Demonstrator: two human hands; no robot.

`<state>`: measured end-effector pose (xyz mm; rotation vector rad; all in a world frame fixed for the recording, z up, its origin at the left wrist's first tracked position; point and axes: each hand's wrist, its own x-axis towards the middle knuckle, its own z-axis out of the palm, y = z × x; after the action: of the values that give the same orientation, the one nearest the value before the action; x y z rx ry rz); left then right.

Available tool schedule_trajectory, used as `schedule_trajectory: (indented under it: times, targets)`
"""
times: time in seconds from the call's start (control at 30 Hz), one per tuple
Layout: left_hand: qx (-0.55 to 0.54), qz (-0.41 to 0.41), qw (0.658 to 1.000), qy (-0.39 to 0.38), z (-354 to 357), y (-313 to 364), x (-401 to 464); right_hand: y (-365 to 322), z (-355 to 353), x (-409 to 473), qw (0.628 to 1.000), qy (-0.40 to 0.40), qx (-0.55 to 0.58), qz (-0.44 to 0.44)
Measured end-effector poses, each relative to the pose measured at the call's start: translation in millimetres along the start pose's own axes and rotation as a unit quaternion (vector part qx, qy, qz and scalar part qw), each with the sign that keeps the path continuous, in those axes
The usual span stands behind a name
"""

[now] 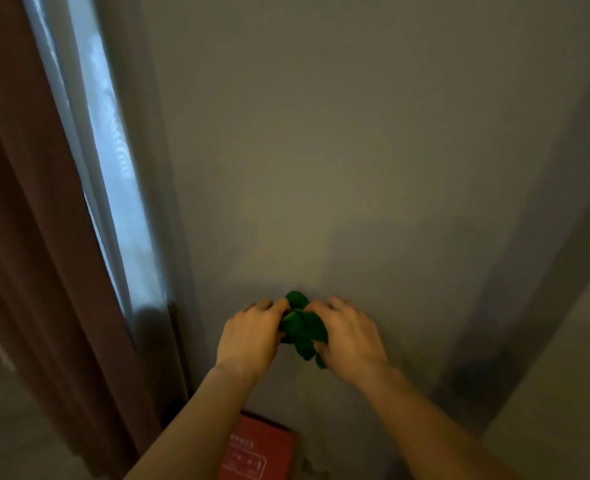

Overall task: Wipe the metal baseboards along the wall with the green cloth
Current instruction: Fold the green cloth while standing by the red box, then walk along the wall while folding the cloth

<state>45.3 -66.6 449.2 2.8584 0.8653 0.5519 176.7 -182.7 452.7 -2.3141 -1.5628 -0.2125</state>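
Observation:
A bunched green cloth [302, 327] is held between both hands in front of a grey wall [338, 150]. My left hand [250, 336] grips its left side with fingers curled. On the cloth's right side my right hand [347, 332] pinches the fabric, and a fold hangs below the fingers. No metal baseboard is clearly visible; the bottom of the wall is hidden by my arms.
A brown curtain [34, 254] hangs at the left beside a bright sheer window strip [113, 174]. A red box [259, 448] with white print sits low against the wall. A darker wall corner band [515, 323] runs down on the right.

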Motion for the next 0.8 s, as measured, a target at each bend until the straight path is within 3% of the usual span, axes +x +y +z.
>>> schedule_trajectory:
  times: [0.33,0.8]
  targets:
    - [0.008,0.053,0.997,0.048,-70.2,34.1,6.4,-11.5,-75.2,-15.2,0.996,0.085,-0.027,0.006]
    - [-0.032,0.136,0.990,0.027,-48.6,139.1,-19.0,42.5,-118.1,-118.5,0.989,0.082,-0.079,0.098]
